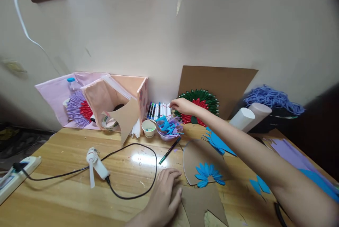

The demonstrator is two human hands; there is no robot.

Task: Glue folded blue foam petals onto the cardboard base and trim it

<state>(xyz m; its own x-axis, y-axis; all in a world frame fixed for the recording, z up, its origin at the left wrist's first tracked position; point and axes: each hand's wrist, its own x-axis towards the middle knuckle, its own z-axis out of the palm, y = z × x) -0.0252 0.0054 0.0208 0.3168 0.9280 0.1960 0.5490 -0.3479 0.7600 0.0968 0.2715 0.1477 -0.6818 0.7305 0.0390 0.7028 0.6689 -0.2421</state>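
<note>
My right hand (182, 106) reaches far across to the back, its fingers pinched together at the right end of a row of white-bodied markers (162, 110). What it pinches, if anything, is too small to make out. My left hand (164, 195) lies open on the table, fingers slightly curved, beside a piece of brown cardboard (201, 198). Blue paper petals (209, 175) form a part ring on a rounded cardboard piece (192, 152). A dark green marker (170, 151) lies on the table ahead of my left hand.
A paper cup (148, 129) and a bowl of blue and purple scraps (166, 137) stand near the markers. A glue gun (96, 163) with a looping black cord lies left. Behind are a pink fabric box (143, 105), a green-red paper flower (212, 101) and white rolls (242, 119).
</note>
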